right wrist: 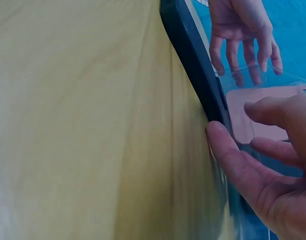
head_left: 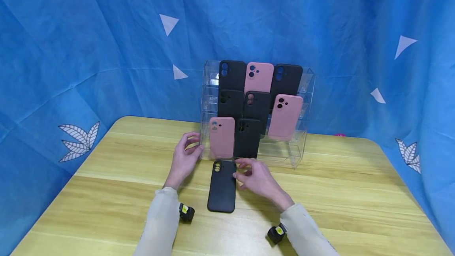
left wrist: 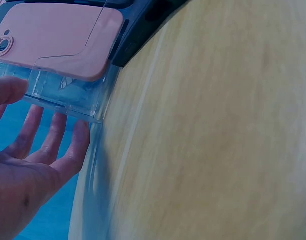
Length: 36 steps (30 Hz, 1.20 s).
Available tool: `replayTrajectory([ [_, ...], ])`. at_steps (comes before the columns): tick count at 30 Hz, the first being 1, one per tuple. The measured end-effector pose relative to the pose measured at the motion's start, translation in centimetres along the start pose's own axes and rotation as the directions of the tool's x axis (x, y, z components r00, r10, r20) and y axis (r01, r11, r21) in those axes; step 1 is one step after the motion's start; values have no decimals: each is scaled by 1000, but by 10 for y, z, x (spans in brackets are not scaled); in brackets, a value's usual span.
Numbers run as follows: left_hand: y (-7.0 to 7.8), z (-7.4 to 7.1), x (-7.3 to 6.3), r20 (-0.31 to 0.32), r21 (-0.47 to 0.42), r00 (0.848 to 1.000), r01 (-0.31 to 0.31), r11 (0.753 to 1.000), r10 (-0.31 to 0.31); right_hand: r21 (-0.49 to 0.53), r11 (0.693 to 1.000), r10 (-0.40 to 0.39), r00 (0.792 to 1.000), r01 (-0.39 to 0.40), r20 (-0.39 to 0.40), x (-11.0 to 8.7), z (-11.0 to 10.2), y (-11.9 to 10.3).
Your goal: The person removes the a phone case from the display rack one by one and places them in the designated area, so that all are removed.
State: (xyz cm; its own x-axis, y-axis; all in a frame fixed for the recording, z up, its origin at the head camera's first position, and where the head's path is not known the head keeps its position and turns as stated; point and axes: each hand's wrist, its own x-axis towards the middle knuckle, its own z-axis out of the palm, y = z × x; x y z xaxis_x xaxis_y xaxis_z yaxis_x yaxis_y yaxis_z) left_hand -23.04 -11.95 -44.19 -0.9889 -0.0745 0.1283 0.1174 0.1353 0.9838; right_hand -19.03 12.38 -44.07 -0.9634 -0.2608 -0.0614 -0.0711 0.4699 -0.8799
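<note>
A clear acrylic tiered rack (head_left: 298,151) holds several black and pink phone cases. My left hand (head_left: 185,154) is at its left side, fingers spread and loosely bent; in the left wrist view the fingertips (left wrist: 81,131) are right at the clear side wall. Flat on the table before the rack lies a black phone case (head_left: 222,189), camera holes toward the rack. My right hand (head_left: 257,175) is at this case's upper right corner, fingers loosely bent and apart, one fingertip (right wrist: 218,129) right at the case's edge in the right wrist view.
Pink cases (head_left: 222,137) and black cases (head_left: 247,139) stand in overlapping rows on the rack. The wooden table (head_left: 337,192) spreads to both sides. A blue patterned cloth (head_left: 106,50) hangs behind it. Each wrist wears a small black camera (head_left: 187,213).
</note>
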Motion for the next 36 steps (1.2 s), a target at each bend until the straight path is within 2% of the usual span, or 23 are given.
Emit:
replayTrajectory([
  [4,0,0,0,1,2,1000,6,1000,-6,-3,1000,-21,999,21,-31,-2,-8,-1],
  [9,1,0,-1,3,7,1000,7,1000,-7,-75,993,-103,989,96,-104,-1,-18,-1],
  [13,2,0,-1,3,6,1000,2,1000,-2,-87,986,-156,973,143,-169,-1,-25,-4],
  [19,2,0,-2,8,0,1000,10,1000,-10,-76,973,-229,934,216,-276,0,-33,-6],
  [24,1,-1,-2,9,-15,1000,16,1000,-16,-29,970,-237,905,242,-354,1,-40,-5],
  [29,0,-1,-1,8,-19,1000,12,1000,-12,-33,965,-248,870,259,-427,5,-46,-5],
  [31,0,-1,-1,8,-18,1000,10,1000,-10,-41,968,-241,865,249,-440,7,-47,-5],
  [36,0,-1,-1,9,-32,1000,8,999,-8,-32,973,-220,870,230,-442,10,-50,-2],
])
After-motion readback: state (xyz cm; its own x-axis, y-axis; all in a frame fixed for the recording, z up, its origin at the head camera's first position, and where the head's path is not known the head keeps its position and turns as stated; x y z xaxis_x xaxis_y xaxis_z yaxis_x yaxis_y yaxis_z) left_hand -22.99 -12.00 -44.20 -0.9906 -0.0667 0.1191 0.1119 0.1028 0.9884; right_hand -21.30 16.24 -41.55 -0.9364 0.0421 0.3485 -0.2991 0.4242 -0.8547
